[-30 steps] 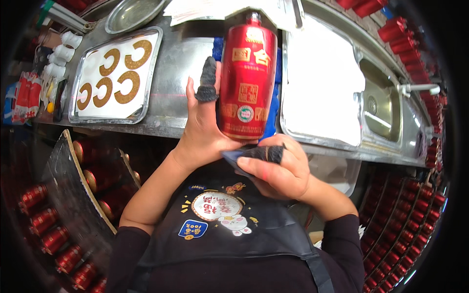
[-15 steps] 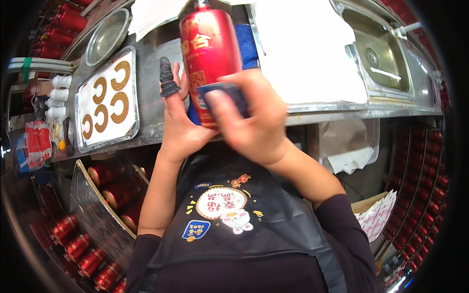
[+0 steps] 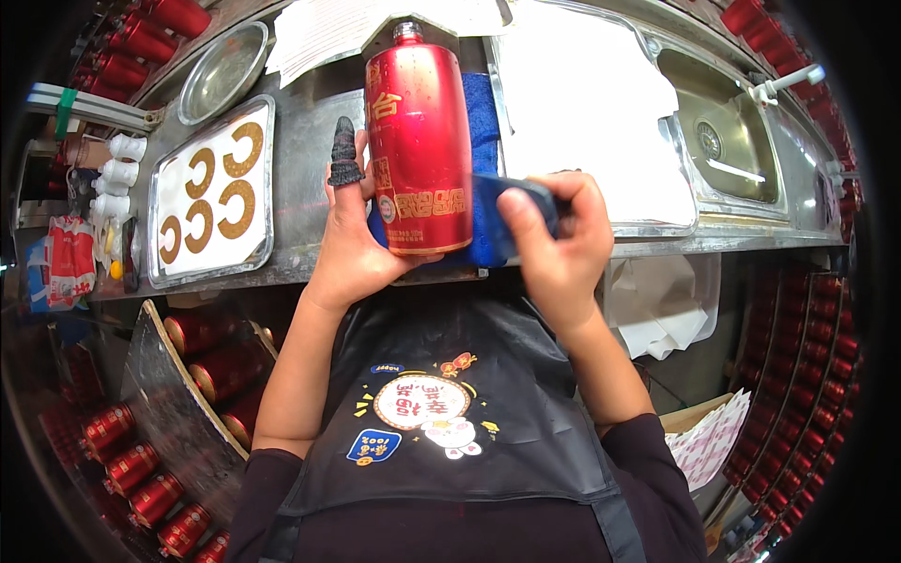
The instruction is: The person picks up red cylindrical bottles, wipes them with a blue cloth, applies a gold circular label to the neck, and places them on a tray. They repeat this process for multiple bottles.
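Observation:
A red metallic bottle [image 3: 420, 141] with gold markings and a bare threaded neck stands nearly upright before me, water drops on its surface. My left hand [image 3: 352, 246] grips it low on its left side, some fingers hidden behind it; one digit, in a dark finger sleeve [image 3: 345, 155], points up. Just right of the bottle's lower part, my right hand [image 3: 571, 246] pinches a flat dark blue scraper-like piece [image 3: 507, 214], blurred by motion. Its edge is at the bottle's side; whether they touch I cannot tell. Behind the bottle lies a blue towel [image 3: 484, 117].
On the left of the metal counter, a tray [image 3: 266, 188] holds several gold C-shaped labels beside a round metal dish [image 3: 225, 70]. A white-covered tray [image 3: 619, 225] and a sink [image 3: 723, 113] are on the right. Red bottles lie in a rack [image 3: 216, 366] below left.
My right hand has moved right with the blue piece, from the bottle's front to its right side. The bottle now shows another face, a gold band along its lower part.

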### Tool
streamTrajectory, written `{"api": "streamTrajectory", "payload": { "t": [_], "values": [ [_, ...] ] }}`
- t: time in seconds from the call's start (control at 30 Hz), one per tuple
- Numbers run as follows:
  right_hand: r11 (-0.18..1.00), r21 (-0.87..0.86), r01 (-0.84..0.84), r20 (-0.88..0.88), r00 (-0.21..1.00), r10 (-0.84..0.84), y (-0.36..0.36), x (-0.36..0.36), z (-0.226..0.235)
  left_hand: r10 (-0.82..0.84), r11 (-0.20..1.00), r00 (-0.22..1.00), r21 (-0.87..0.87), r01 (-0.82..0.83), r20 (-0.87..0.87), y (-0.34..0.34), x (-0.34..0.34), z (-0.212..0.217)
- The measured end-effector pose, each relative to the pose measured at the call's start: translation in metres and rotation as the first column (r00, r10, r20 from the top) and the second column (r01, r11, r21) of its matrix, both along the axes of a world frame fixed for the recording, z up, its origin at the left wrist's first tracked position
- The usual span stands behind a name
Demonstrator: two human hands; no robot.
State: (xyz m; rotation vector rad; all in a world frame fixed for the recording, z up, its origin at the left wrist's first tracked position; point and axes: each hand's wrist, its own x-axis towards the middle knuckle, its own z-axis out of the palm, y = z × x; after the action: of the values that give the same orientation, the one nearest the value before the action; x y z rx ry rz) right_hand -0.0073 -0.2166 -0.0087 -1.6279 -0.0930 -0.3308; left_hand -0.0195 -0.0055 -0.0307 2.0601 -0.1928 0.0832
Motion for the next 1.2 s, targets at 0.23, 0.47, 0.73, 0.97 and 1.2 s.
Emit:
{"api": "streamTrajectory", "payload": {
  "t": [0.23,0.47,0.73,0.97,1.2],
  "values": [
    [0.995,0.102,-0.020,-0.018,1.000,0.022,0.006,0.004,0.005,-0.017,0.995,0.994,0.095,0.007,0.108,0.001,-0.002,0.003],
    [0.983,-0.164,0.087,0.066,0.995,-0.077,0.013,0.072,0.019,0.096,0.984,0.972,0.127,-0.125,0.216,-0.009,-0.019,0.023],
    [0.835,-0.547,-0.055,0.494,0.785,0.375,0.018,-0.014,0.004,-0.029,0.964,0.898,0.251,-0.092,0.439,-0.017,-0.004,0.016],
    [0.994,-0.109,0.011,0.111,0.994,0.001,-0.005,-0.005,0.015,0.022,0.991,0.928,0.113,-0.069,0.373,-0.017,-0.023,0.018],
    [0.968,-0.230,0.097,0.142,0.988,-0.066,0.010,-0.009,-0.008,0.197,0.882,0.910,0.340,-0.328,0.365,-0.025,-0.036,0.006]
  ]
}}
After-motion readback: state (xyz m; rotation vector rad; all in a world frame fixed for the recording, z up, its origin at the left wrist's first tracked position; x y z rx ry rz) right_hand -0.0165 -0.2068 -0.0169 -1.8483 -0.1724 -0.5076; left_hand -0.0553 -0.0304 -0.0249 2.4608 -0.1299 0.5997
